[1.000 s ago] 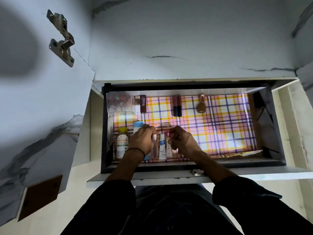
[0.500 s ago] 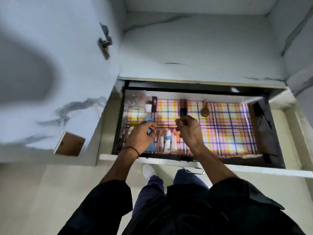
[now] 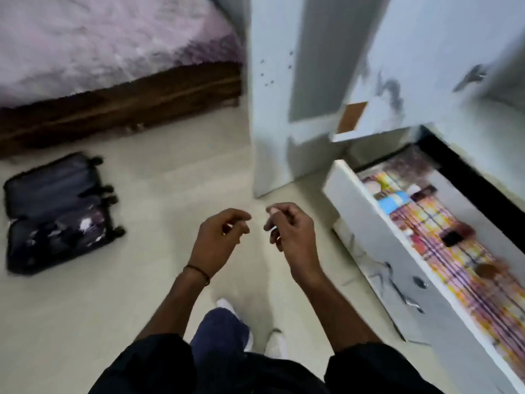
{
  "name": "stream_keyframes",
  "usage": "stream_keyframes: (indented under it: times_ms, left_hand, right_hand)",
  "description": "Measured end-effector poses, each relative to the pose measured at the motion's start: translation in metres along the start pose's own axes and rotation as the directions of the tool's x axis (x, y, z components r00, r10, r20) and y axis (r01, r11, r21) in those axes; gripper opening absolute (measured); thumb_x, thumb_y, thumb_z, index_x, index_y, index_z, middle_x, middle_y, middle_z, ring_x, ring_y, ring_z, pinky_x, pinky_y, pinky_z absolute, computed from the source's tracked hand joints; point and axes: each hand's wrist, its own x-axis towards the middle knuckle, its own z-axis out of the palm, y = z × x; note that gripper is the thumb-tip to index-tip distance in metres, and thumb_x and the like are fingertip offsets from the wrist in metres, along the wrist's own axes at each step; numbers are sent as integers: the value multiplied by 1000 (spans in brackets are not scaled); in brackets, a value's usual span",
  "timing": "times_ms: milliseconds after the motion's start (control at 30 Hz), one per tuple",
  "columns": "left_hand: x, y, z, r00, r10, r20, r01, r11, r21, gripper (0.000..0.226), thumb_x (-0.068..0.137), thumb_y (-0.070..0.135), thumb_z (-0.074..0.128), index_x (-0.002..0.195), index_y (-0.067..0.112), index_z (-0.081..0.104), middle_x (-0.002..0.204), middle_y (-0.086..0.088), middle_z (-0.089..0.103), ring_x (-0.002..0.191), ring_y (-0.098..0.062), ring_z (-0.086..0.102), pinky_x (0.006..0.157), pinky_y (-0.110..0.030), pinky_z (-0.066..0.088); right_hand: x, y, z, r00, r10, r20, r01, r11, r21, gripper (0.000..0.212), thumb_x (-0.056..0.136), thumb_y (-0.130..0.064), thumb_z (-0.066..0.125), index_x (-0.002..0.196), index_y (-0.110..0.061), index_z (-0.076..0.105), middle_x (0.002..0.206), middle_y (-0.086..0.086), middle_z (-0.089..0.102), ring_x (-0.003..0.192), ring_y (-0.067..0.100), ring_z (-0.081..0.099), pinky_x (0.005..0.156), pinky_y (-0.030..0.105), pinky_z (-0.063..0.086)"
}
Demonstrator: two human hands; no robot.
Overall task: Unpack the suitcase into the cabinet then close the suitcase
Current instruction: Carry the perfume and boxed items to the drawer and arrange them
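Both hands left the drawer, fingers loosely curled, empty; suitcase far left.

Both arms reach forward from black sleeves, bare from the elbow down, with the hands side by side and slightly apart at the middle of the view. The left hand hangs loosely curled and empty, a thin dark band round its wrist. The right hand is curled the same way (whether it pinches anything is lost in blur).
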Motion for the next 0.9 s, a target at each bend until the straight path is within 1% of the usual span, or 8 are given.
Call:
stream_keyframes:
  times_ms: [167, 267, 367, 467, 567, 700, 800, 900]
  left_hand:
    - [-92, -77, -128, 919, -229, -321, 198, 972, -127, 21, 94, 5, 55, 95, 18, 71, 73, 2, 71, 59, -11, 60, 62, -19, 49]
    - [-150, -125, -208, 817, -337, -468, 257, 939, -228, 20, 93, 7, 56, 93, 21, 71, 72, 3, 71, 59, -14, 59, 63, -20, 48]
    - [-199, -163, -292, 725, -408, -556, 293, 912, -286, 19, 93, 7, 56, 93, 19, 71, 72, 2, 71, 60, -14, 58, 64, -20, 48]
    - [-244, -199, -372, 584, -454, -673, 301, 891, -340, 18, 91, 4, 54, 92, 12, 71, 73, -2, 70, 57, -9, 56, 60, -15, 47]
    - [-270, -226, -431, 508, -503, -699, 325, 864, -384, 19, 89, 3, 53, 91, 9, 71, 75, -6, 71, 57, -8, 57, 59, -15, 47]
    - [-269, -273, -497, 486, -534, -691, 336, 845, -417, 19, 91, 3, 53, 93, 9, 71, 77, -7, 71, 58, -7, 58, 59, -14, 47]
    - [-243, -316, -540, 487, -558, -672, 345, 829, -439, 20, 91, 2, 52, 94, 6, 71, 76, -7, 71, 56, -5, 57, 58, -13, 45]
    - [-205, -362, -581, 524, -589, -615, 378, 808, -452, 19, 91, 2, 52, 94, 7, 71, 75, -5, 70, 56, -3, 57, 58, -12, 45]
  right_hand:
    - [-50, 10, 145, 938, 60, 340, -24, 994, -108, 13, 97, -14, 57, 95, -6, 67, 71, 7, 66, 55, 17, 52, 49, 19, 38]
    - [-81, 16, 247, 867, 90, 490, 6, 982, -191, 13, 97, -17, 58, 95, -8, 67, 71, 5, 66, 55, 17, 52, 50, 20, 38]
    - [-114, 26, 353, 797, 121, 592, 11, 977, -214, 13, 96, -15, 59, 95, -5, 67, 70, 5, 66, 55, 17, 52, 48, 24, 36]
    - [-154, 38, 458, 686, 119, 718, 55, 975, -215, 12, 95, -12, 58, 96, -3, 66, 71, 5, 66, 54, 18, 54, 46, 26, 35]
    - [-187, 38, 533, 644, 120, 755, 52, 978, -200, 11, 96, -11, 58, 95, -4, 66, 71, 7, 66, 55, 19, 55, 47, 27, 37]
    - [-191, 43, 611, 602, 164, 782, 34, 973, -230, 12, 97, -12, 58, 98, -4, 67, 71, 6, 67, 55, 19, 55, 48, 27, 38]
    - [-166, 58, 669, 620, 202, 758, 36, 958, -285, 12, 96, -12, 58, 97, -5, 68, 71, 7, 66, 56, 18, 55, 48, 27, 38]
    - [-128, 77, 729, 647, 249, 721, -17, 950, -312, 12, 95, -12, 58, 96, -5, 68, 73, 9, 66, 56, 18, 55, 48, 26, 39]
